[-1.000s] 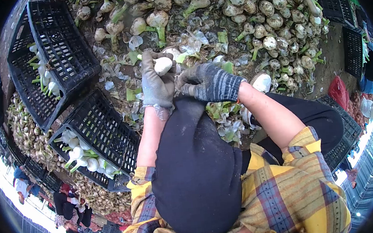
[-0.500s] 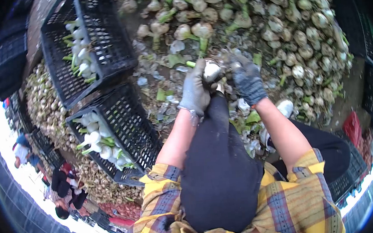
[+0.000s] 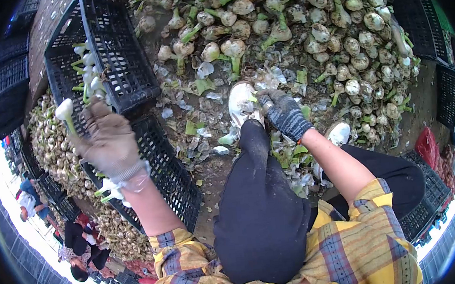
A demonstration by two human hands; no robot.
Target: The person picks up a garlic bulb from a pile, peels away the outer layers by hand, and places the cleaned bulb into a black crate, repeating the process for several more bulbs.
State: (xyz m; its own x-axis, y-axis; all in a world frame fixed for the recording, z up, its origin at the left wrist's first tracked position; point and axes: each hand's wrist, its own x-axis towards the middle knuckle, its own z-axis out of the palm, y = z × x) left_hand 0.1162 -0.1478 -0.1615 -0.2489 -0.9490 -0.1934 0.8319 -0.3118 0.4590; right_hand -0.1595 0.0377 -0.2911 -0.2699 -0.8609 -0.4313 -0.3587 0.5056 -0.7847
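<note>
My left hand (image 3: 108,140), in a soiled pale glove, is over the black crates at the left, fingers extended and slightly blurred. A trimmed white garlic bulb (image 3: 64,110) is at its left edge, stem down; the stem's lower end meets the glove's outline, and no finger is seen closed round it. My right hand (image 3: 284,112), in a dark grey striped glove, is beside a white shoe (image 3: 241,101). Its fingers are curled in; what they hold, if anything, is hidden. Clean garlic bulbs (image 3: 92,77) lie in the upper crate (image 3: 124,54).
A large heap of untrimmed garlic (image 3: 336,34) spreads across the back and right. Papery skins and leaf scraps (image 3: 204,112) litter the ground. A second crate (image 3: 168,167) stands below the first. More crates (image 3: 9,78) line the far left. People (image 3: 81,242) are at the lower left.
My left hand has swung from the middle to the crates at left, and the garlic bulb went with it. My right hand has shifted slightly left and down. The shoe is now uncovered.
</note>
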